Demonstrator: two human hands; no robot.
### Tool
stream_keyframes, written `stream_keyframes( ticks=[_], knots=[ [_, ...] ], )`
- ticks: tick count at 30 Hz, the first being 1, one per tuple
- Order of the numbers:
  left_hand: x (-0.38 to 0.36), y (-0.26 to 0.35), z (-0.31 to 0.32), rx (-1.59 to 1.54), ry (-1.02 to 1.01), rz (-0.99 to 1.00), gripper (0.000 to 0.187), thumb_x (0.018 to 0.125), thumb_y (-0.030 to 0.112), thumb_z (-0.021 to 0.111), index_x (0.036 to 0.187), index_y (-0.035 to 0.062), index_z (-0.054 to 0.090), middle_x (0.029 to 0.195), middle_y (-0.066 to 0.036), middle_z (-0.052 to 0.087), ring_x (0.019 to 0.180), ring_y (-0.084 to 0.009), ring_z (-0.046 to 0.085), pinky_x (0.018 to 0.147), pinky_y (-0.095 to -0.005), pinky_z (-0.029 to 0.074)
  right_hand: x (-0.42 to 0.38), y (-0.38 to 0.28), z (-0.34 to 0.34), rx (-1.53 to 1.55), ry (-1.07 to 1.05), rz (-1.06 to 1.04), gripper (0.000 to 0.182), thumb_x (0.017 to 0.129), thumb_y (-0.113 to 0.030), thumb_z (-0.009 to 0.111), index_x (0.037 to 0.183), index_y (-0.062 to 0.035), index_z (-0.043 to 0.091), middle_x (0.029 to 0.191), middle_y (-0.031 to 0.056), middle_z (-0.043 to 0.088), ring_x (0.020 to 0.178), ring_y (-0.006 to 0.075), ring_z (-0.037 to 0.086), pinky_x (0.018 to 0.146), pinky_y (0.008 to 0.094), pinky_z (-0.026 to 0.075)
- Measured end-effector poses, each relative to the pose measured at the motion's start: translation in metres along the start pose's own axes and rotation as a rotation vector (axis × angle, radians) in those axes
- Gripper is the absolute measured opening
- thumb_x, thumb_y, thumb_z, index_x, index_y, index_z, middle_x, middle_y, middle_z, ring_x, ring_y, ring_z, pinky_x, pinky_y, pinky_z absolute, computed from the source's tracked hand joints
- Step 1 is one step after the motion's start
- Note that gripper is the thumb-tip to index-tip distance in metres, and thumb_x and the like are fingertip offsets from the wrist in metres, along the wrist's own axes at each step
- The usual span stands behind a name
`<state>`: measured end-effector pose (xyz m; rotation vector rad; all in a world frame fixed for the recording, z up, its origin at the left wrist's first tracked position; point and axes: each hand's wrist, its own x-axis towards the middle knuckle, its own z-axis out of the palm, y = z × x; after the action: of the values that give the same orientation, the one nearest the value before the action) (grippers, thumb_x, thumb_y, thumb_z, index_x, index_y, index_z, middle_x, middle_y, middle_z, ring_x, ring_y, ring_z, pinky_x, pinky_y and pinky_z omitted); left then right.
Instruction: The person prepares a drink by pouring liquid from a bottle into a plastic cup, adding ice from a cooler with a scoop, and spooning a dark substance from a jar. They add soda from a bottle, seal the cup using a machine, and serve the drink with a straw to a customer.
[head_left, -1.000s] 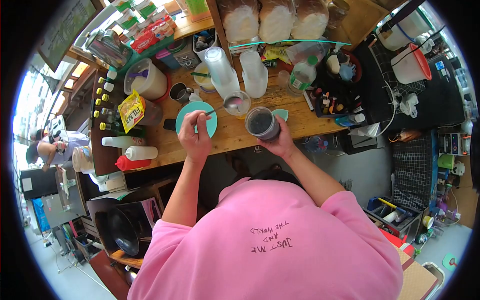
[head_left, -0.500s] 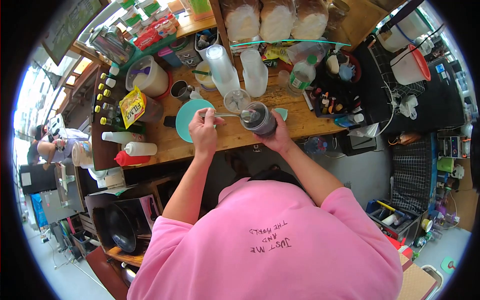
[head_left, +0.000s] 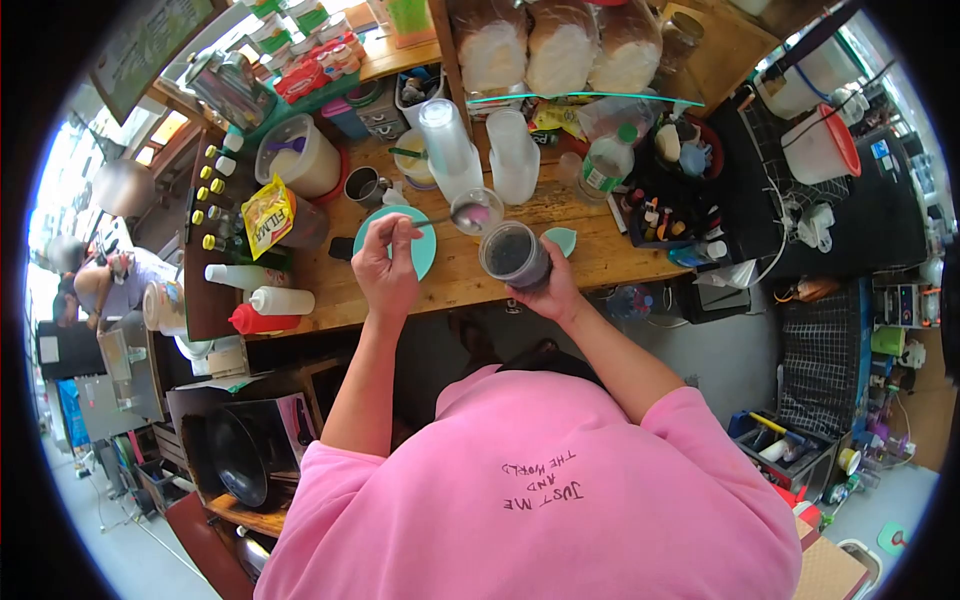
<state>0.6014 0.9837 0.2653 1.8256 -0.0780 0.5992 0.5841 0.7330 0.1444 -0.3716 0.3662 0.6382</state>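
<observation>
My left hand [head_left: 388, 268] pinches the handle of a metal spoon [head_left: 468, 214]. The spoon's bowl is over the mouth of a clear plastic cup [head_left: 482, 196] on the counter, and a pinkish tint shows in it. My right hand [head_left: 552, 292] is wrapped round a clear jar [head_left: 513, 254] with dark contents, its open top tilted toward me. Partly behind my left hand lies a round turquoise plate or lid [head_left: 422, 250]. A small pale green dish-like piece [head_left: 562, 238] rests right of the jar.
Stacked plastic cups [head_left: 447, 145] stand at the back of the wooden counter [head_left: 450, 287], beside a green-capped bottle [head_left: 607, 165]. A yellow pouch [head_left: 268, 218], a white bucket [head_left: 300, 160] and squeeze bottles [head_left: 283, 300] line the left. Another person [head_left: 105, 280] is far left.
The spoon has left the jar's mouth and moved up and left over the clear cup. My left hand has shifted left, while my right hand still holds the jar.
</observation>
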Motion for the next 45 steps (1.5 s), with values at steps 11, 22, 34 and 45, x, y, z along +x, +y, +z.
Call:
stream_keyframes(
  ticks=[11, 22, 34, 45],
  knots=[
    [0.010, 0.004, -0.050, -0.248, -0.411, -0.802, 0.060, 0.092, 0.041, 0.074, 0.141, 0.0075, 0.061, 0.124, -0.007, 0.068, 0.095, -0.0182, 0.069, 0.078, -0.0347, 0.058, 0.052, 0.051, 0.107, -0.004, -0.209, 0.204, 0.060, 0.096, -0.065, 0.053, 0.136, -0.0202, 0.061, 0.127, 0.0065, 0.068, 0.111, 0.0262, 0.069, 0.081, 0.0485, 0.062],
    [0.181, -0.106, -0.104, -0.604, -0.165, -0.921, 0.057, 0.085, 0.021, 0.046, 0.137, 0.0002, 0.055, 0.126, -0.021, 0.065, 0.113, -0.0377, 0.067, 0.089, -0.0587, 0.058, 0.212, 0.061, 0.247, -0.217, 0.190, 0.145, 0.088, 0.099, -0.077, 0.032, 0.156, -0.0105, 0.040, 0.166, 0.0194, 0.029, 0.155, 0.0384, 0.023, 0.119, 0.0699, 0.022],
    [0.253, -0.264, -0.037, -0.247, 0.143, -0.961, 0.038, 0.085, 0.027, 0.057, 0.114, 0.0030, 0.063, 0.103, -0.019, 0.071, 0.081, -0.0366, 0.072, 0.061, -0.0560, 0.060, 0.038, 0.049, 0.136, -0.512, -0.194, 0.314, 0.048, 0.104, -0.041, 0.055, 0.136, -0.0051, 0.062, 0.132, 0.0080, 0.066, 0.120, 0.0229, 0.062, 0.108, 0.0428, 0.048],
    [0.272, -0.381, -0.067, 0.452, -0.545, -0.547, 0.055, 0.079, 0.008, 0.073, 0.133, 0.0091, 0.062, 0.132, -0.013, 0.065, 0.118, -0.0290, 0.064, 0.094, -0.0484, 0.055, -0.183, 0.064, -0.006, 0.073, 0.322, -0.306, 0.047, 0.104, -0.037, 0.054, 0.130, 0.0000, 0.064, 0.128, 0.0131, 0.069, 0.120, 0.0293, 0.064, 0.106, 0.0488, 0.050]
  ],
)
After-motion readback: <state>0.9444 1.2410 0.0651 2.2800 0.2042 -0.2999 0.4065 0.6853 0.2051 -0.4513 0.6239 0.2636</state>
